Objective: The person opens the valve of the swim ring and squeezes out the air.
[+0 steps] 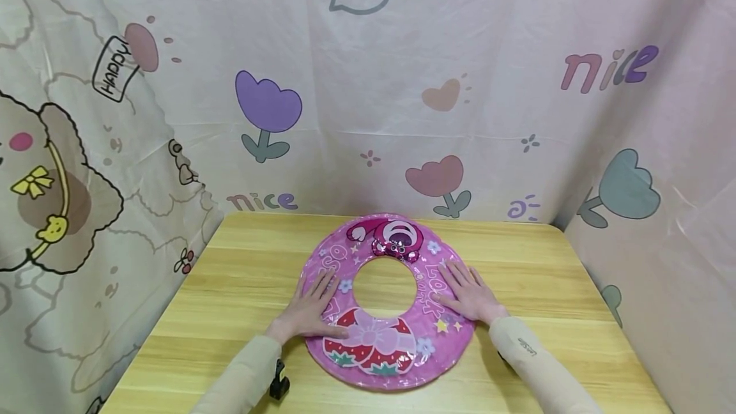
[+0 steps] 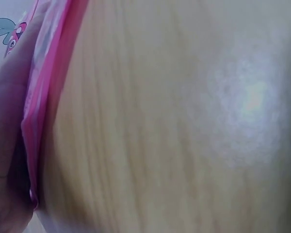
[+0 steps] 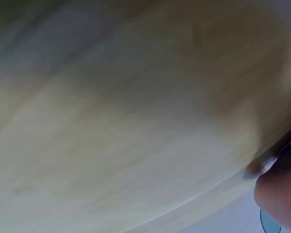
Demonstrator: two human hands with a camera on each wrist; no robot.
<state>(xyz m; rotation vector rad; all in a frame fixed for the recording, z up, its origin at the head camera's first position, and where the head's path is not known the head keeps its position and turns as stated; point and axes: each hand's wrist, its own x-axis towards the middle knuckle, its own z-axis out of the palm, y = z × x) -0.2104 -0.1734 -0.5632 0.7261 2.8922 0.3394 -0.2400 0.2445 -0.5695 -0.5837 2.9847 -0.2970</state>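
A pink swim ring point(image 1: 385, 360), flat-looking and glossy, lies on the wooden table with its round hole in the middle. Its print shows a bear at the far side, strawberries with a bow at the near side, and flowers and letters between. My left hand point(image 1: 310, 308) rests on the ring's left side, fingers straight and spread, thumb toward the strawberries. On the right side, my right hand point(image 1: 470, 292) lies with straight fingers over the lettering. In the left wrist view the ring's pink edge point(image 2: 43, 92) runs beside the hand. The right wrist view is mostly blurred tabletop.
The light wooden table point(image 1: 230, 286) surrounds the ring and shows through its hole. A printed cloth point(image 1: 356, 82) hangs behind the table and along both sides. A small black device point(image 1: 279, 382) sits at my left wrist.
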